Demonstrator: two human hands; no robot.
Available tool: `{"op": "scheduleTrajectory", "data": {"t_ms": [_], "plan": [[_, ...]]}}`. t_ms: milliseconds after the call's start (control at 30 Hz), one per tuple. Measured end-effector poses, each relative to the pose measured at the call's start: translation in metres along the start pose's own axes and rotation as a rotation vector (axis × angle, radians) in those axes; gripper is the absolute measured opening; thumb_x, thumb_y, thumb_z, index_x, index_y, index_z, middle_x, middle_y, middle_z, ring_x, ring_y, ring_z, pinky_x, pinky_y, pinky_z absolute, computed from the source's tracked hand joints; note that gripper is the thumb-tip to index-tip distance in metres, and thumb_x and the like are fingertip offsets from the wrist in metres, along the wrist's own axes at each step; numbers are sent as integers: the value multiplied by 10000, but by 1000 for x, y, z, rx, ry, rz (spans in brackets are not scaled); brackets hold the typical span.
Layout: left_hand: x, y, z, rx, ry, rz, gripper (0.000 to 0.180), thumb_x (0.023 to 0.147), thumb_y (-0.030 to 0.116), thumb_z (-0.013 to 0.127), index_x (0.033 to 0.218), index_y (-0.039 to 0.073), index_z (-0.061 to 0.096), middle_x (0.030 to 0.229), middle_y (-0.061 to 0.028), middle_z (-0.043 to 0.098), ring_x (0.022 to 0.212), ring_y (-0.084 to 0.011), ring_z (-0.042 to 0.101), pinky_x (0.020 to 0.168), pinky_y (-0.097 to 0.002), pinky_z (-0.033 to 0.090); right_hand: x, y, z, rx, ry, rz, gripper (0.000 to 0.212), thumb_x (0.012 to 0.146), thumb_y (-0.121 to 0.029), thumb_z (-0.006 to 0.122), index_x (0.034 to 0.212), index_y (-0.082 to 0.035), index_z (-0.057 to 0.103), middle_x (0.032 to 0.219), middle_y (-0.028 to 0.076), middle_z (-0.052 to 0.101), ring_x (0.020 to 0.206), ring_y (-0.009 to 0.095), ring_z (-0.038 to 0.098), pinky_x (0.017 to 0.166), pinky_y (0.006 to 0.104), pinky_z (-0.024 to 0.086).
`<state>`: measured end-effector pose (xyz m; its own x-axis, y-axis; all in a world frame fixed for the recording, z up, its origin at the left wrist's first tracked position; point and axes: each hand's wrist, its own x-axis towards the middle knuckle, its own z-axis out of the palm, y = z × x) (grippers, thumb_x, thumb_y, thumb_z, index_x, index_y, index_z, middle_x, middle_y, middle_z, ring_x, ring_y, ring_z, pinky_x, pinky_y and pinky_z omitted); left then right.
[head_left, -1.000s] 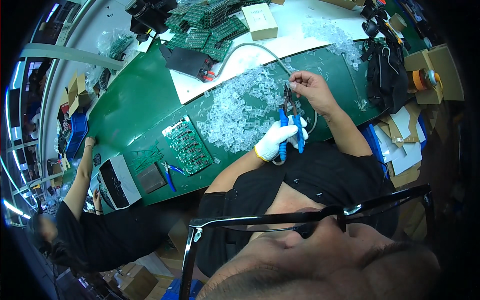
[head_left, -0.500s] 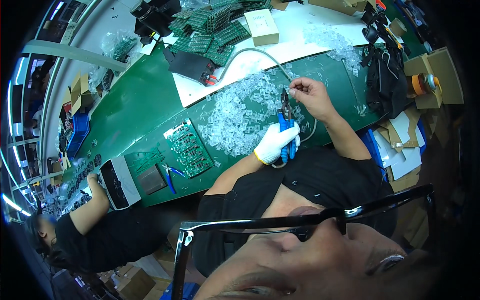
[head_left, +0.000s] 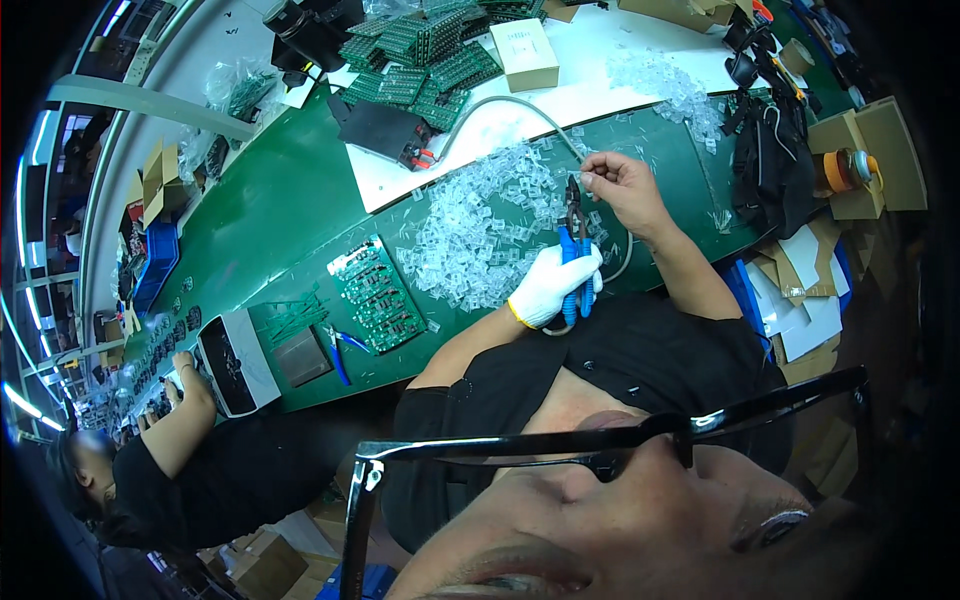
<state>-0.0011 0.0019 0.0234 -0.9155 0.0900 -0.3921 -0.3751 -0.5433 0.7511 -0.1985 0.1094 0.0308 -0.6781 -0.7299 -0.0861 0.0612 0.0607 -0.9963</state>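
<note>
My left hand (head_left: 550,286), in a white glove, is closed around the blue handles of a pair of pliers (head_left: 574,230). The dark jaws point away from me and lie close to my right fingertips. My bare right hand (head_left: 622,187) has its thumb and fingers pinched together beside the jaw tips; whatever small thing they hold is too tiny to name. Left of the pliers spreads a heap of small clear plastic pieces (head_left: 470,235) on the green mat. A grey cable (head_left: 530,103) runs from a black box (head_left: 384,132), passes behind my right hand and curves down by the handle ends.
A populated green circuit board (head_left: 378,295) and another pair of blue-handled pliers (head_left: 341,355) lie to the left. Circuit boards (head_left: 425,45) are stacked at the back beside a small carton (head_left: 525,54). A black bag (head_left: 775,160) stands right. At far left, a co-worker (head_left: 190,450) sits near a white-framed tray (head_left: 240,365).
My hands stay almost in place; the pliers have shifted very slightly to the right. The co-worker's arm and hands have moved a little at the far left.
</note>
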Motion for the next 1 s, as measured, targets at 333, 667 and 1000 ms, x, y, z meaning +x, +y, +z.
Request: {"op": "scheduleTrajectory", "data": {"t_ms": [333,667,1000], "plan": [[7,-13,-7,-137,-134,87,503,1021,356,652,1356,-14,585,1081,-154,736,853,-230,727,746,-329,589,0,2,5,98,14,8,185,975,-60,725,1141,22,719,973,22,698,832,69,639,691,234,538],[7,-15,-6,-136,-113,95,473,1007,371,682,1300,6,616,1030,-129,741,792,-203,717,692,-311,581,-3,3,5,65,10,2,167,979,-64,725,1128,11,727,968,9,694,826,58,629,691,231,536],[1,0,1,50,20,34,400,1008,358,696,1227,28,638,909,-110,734,659,-169,678,570,-281,522,-2,3,2,3,13,-44,165,973,-67,728,1120,8,726,948,2,692,818,55,615,688,229,521]]}}
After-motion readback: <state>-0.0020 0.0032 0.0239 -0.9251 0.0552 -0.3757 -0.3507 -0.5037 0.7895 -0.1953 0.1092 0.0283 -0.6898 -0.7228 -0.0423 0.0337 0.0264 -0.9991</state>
